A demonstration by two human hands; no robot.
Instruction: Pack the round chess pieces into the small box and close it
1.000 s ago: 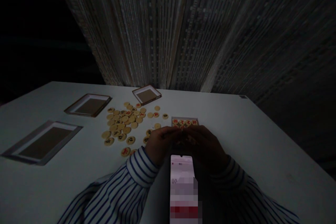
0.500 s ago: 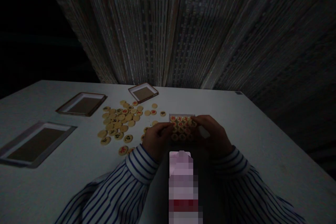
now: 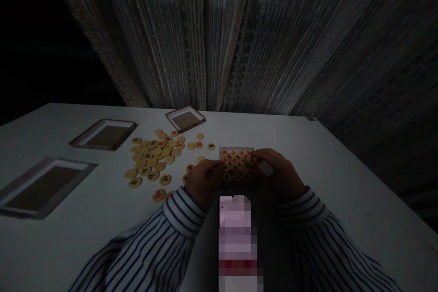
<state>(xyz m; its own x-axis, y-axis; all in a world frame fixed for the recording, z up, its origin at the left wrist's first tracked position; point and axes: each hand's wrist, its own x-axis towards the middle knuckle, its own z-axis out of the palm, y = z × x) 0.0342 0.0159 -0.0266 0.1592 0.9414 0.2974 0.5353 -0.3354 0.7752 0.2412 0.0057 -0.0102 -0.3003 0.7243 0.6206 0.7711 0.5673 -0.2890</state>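
Note:
A small box (image 3: 236,148) of round wooden Chinese chess pieces stands in front of me, the pieces (image 3: 234,161) set in rows, red characters at the back and black ones nearer. My left hand (image 3: 204,181), fingers curled, grips the box's left side. At the right side, my right hand (image 3: 281,171) closes on the box, its index finger at the back right corner by a red piece. Shadow hides its lower fingers and the near side of the box. Left of my left hand lies a loose heap of pieces (image 3: 157,151), some face up, others blank side up.
Shallow trays lie on the white table (image 3: 342,200): one at the left (image 3: 77,182), one farther back (image 3: 132,130), one near the back edge (image 3: 191,127). A lit, pixelated phone-like object (image 3: 236,237) is close to me. A curtain (image 3: 212,45) hangs behind the table.
The view has shifted slightly. My right index finger has moved a little at the back right corner, where a red piece shows more clearly. Both hands stay at the box.

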